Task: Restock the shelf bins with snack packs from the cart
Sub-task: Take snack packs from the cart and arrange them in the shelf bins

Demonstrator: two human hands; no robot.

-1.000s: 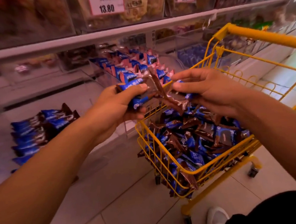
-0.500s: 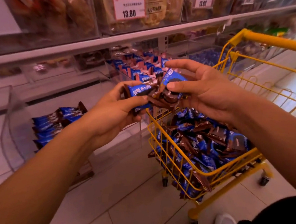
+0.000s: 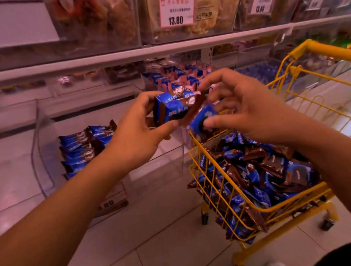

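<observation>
Packs of blue-and-brown snacks sit stacked in the left hand point(image 3: 135, 134), whose thumb and curled fingers clamp the bundle of snack packs point(image 3: 175, 107) above the gap between shelf and cart. The right hand point(image 3: 248, 112) pinches a single blue pack point(image 3: 201, 120) between thumb and fingers, the other fingers spread, just beside the bundle and right over the cart's near corner. The yellow wire cart point(image 3: 286, 204) stands on the tiled floor point(image 3: 160, 242), heaped with more packs point(image 3: 267, 173); its front rim lies close to the clear shelf bin point(image 3: 41, 147). That bin holds a neat row of packs point(image 3: 85, 146) against its left side, with open room on its right half. A second bin point(image 3: 177, 78) behind the hands is filled with blue and pink packs. A price tag point(image 3: 177, 10) reads 13.80 on the upper shelf.
</observation>
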